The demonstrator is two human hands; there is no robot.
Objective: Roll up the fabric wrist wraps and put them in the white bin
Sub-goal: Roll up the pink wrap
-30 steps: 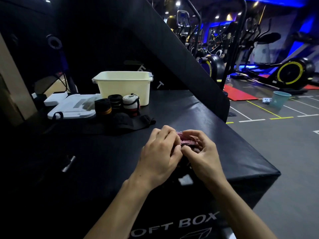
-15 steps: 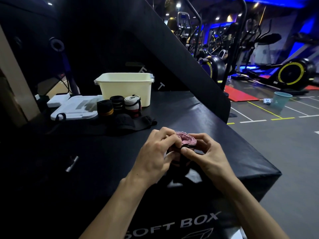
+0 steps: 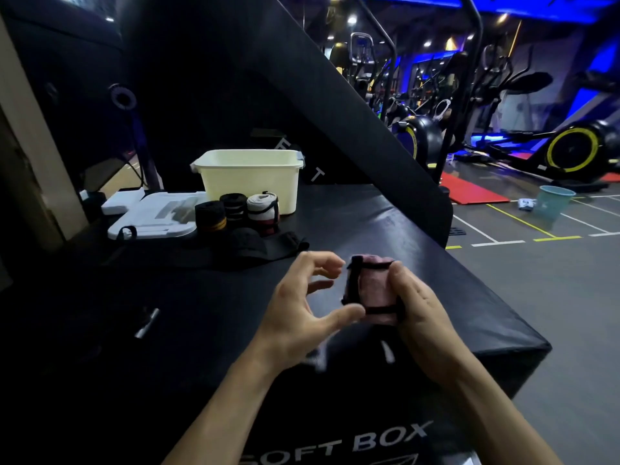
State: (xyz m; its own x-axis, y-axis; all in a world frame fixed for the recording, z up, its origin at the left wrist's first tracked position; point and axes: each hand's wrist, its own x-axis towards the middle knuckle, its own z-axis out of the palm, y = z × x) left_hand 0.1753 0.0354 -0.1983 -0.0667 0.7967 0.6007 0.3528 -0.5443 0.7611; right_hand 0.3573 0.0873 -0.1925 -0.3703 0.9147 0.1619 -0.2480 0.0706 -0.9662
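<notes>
My right hand [image 3: 414, 313] grips a rolled pink wrist wrap [image 3: 374, 290] with a black strap around it, held just above the black soft box [image 3: 385, 229]. My left hand [image 3: 302, 303] is beside the roll with fingers spread and curved; its thumb tip touches the roll's lower left edge. The white bin [image 3: 251, 177] stands at the back of the box top. Three rolled wraps stand in front of it: a black and yellow one [image 3: 209, 216], a dark one [image 3: 233, 204] and a white and red one [image 3: 263, 209]. An unrolled black wrap [image 3: 255, 248] lies flat nearer to me.
A white lid [image 3: 154, 218] lies left of the rolled wraps. A slanted black pad [image 3: 335, 105] rises behind the box. The box's right edge drops to the gym floor, where a teal bucket [image 3: 552, 201] and exercise machines stand. A small metal piece [image 3: 146, 322] lies at the left.
Both hands were closed together over the pink roll. My left hand has since let go and spread its fingers, and the roll now sits in my right hand, turned on its side.
</notes>
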